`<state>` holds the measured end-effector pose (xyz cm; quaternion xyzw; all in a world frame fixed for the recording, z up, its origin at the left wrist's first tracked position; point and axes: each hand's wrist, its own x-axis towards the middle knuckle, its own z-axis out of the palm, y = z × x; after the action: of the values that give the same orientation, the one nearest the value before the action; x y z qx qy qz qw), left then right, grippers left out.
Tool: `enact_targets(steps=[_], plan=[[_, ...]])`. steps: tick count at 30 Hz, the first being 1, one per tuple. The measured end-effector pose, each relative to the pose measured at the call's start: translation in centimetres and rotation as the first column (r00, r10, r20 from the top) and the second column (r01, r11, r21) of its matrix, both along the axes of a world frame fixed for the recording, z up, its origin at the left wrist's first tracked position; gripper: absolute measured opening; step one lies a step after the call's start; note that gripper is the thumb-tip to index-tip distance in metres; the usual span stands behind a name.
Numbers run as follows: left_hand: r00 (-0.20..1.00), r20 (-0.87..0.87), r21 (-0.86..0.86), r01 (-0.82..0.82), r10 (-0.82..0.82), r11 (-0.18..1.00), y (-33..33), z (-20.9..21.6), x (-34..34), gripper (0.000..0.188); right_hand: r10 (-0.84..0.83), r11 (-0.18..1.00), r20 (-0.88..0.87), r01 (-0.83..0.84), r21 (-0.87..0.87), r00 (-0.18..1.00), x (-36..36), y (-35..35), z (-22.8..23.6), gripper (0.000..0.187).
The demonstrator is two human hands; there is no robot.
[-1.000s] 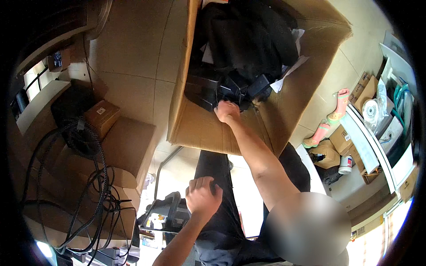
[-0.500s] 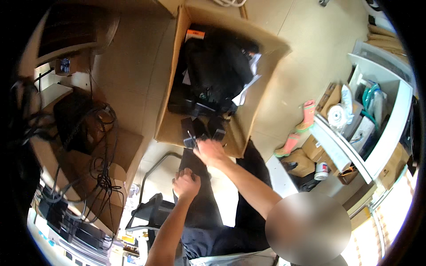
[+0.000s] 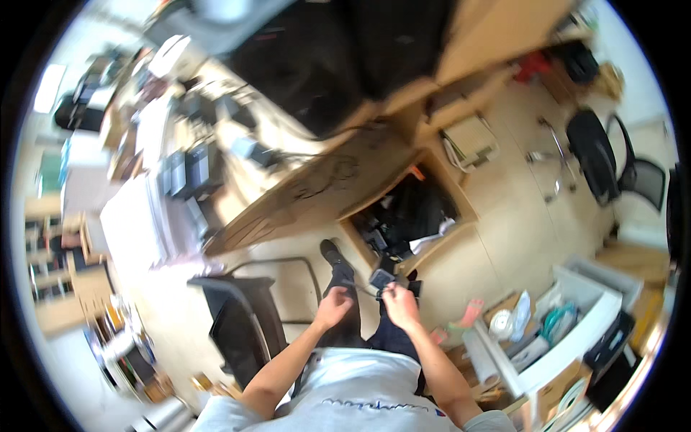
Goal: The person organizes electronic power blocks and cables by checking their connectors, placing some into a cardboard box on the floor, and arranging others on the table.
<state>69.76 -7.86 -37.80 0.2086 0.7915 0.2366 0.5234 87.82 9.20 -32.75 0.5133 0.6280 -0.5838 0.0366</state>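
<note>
My right hand [image 3: 401, 305] is closed at the near edge of a cardboard box [image 3: 468, 209], gripping a small black boxy device [image 3: 382, 279] with a greyish face. Its exact kind is too blurred to tell. From there a thin dark cord [image 3: 366, 290] runs toward my left hand [image 3: 332, 307], whose fingers are curled closed on it above my left leg. Inside the box lies a heap of black items [image 3: 417, 212] with some white paper [image 3: 432, 237] along the right side.
At my left stands a black chair [image 3: 245, 317] with a metal frame. A desk [image 3: 273, 205] with cables and dark devices is beyond it. Right of me are an open white drawer [image 3: 568, 345] full of odds and ends, and pink boots [image 3: 471, 313]. An office chair [image 3: 597, 158] stands far right.
My view has swung up and left, bringing the desk and room into sight. My right hand has drawn back toward me with the black device, and both hands are now apart, joined by the cord.
</note>
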Motion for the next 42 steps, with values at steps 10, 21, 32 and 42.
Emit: enact_targets(steps=[10,21,32,42], plan=[[0.965,0.049,0.122,-0.262,0.258,0.957,-1.4,1.0,-4.9,0.059,0.379,0.912,0.067,-0.385,0.143,0.923,-9.1,2.0,10.0,0.031],[0.909,-0.358,0.499,-0.007,0.214,0.867,-3.4,17.1,-25.6,0.077,0.482,0.875,-0.148,-0.468,0.124,0.863,-27.6,-2.1,24.0,0.020],[0.579,-0.443,0.329,-0.606,0.685,0.724,-1.3,12.0,-37.6,0.100,0.494,0.867,-0.263,-0.493,0.077,0.828,-35.0,0.1,24.3,0.019],[0.488,-0.649,0.273,-0.566,0.583,0.778,1.4,13.8,-37.1,0.105,0.673,0.734,-0.220,-0.674,0.082,0.706,-39.7,6.6,24.4,0.020]])
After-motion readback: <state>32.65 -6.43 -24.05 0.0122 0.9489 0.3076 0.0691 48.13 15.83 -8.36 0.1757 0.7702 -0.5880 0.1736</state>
